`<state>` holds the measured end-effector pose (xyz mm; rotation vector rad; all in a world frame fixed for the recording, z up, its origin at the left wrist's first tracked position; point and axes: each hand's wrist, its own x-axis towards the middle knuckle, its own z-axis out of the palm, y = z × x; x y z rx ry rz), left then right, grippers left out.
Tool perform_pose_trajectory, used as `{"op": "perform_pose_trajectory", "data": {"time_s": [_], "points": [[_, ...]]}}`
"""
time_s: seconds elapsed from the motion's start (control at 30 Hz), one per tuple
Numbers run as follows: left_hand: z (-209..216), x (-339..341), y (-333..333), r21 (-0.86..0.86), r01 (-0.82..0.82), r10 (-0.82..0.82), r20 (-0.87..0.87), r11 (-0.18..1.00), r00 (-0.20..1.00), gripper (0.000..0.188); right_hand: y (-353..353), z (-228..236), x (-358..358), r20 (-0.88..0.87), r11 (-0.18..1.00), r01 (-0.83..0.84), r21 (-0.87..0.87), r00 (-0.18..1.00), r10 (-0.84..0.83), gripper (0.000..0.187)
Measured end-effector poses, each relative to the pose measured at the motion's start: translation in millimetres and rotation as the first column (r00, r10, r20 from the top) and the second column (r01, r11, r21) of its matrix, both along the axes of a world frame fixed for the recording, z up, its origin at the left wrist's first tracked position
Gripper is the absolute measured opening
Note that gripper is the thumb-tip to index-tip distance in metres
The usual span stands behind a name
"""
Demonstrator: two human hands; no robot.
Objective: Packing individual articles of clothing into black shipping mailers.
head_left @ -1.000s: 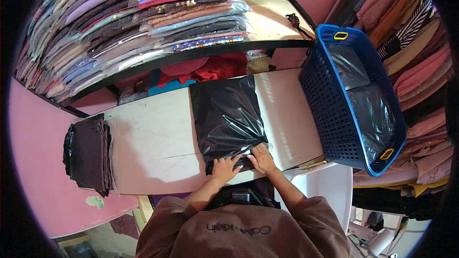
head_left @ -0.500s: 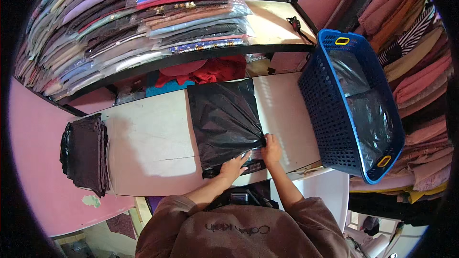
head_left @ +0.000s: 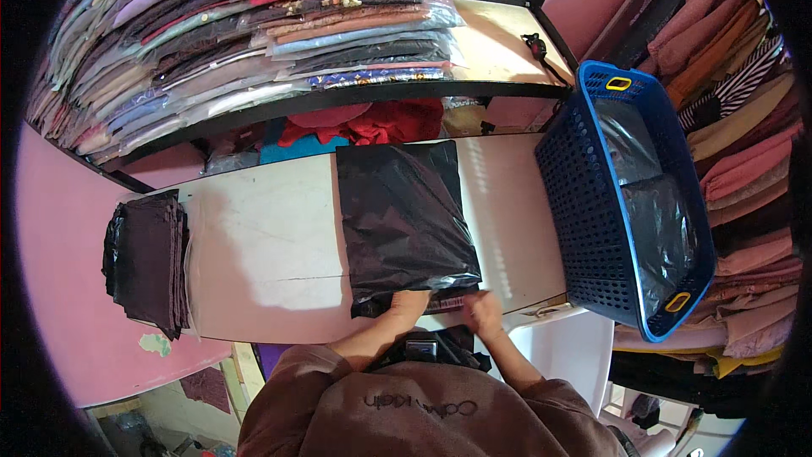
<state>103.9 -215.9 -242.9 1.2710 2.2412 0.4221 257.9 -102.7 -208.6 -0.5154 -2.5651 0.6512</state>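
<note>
Lower centre: left hand [head_left: 409,305] is touching black bag [head_left: 404,211], fingers hidden, grip unreadable; right hand [head_left: 483,315], blurred, is appearing curled, hold unclear.

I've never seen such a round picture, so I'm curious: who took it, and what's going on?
This is a person working bare-handed. A wide camera worn on the person's head looks down, so straight edges bend. On the white table lies a black bag, with a dark pile to its left. A blue basket with black packages inside is at the right. The left hand is at the bag's near end, its fingertips hidden by the bag. The right hand is by the near right corner, blurred, so I can't tell whether it holds anything.
</note>
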Motion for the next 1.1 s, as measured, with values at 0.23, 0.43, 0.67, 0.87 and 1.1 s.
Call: {"op": "perform_pose_trajectory", "data": {"time_s": [0.23,0.43,0.67,0.87,1.1], "points": [[-12.7,2.0,3.2,0.156,0.138,-0.02,-0.589,0.978,0.808,0.028,-19.9,-34.5,-29.6,0.214,0.993,-0.061,0.097,0.976,0.039,0.039],[4.3,-6.6,-24.1,0.102,0.12,-0.094,-0.233,0.988,0.968,0.025,-16.1,-47.4,-37.9,0.262,0.998,0.005,0.07,0.965,-0.023,0.052],[2.3,-38.3,-64.9,-0.048,0.081,-0.087,-0.129,0.996,0.988,0.025,-0.5,-60.9,-28.5,0.355,0.995,-0.014,-0.097,0.934,0.048,0.05],[1.1,-40.5,-81.2,-0.12,0.031,-0.046,-0.13,0.992,0.99,0.031,14.4,-54.7,-16.3,0.324,0.984,-0.178,0.027,0.933,0.16,0.042],[-31.8,-58.2,-127.7,0.203,0.362,-0.269,-0.376,0.91,0.887,0.043,38.4,-41.3,-5.5,0.33,0.913,-0.4,-0.083,0.853,0.404,0.047]]}}
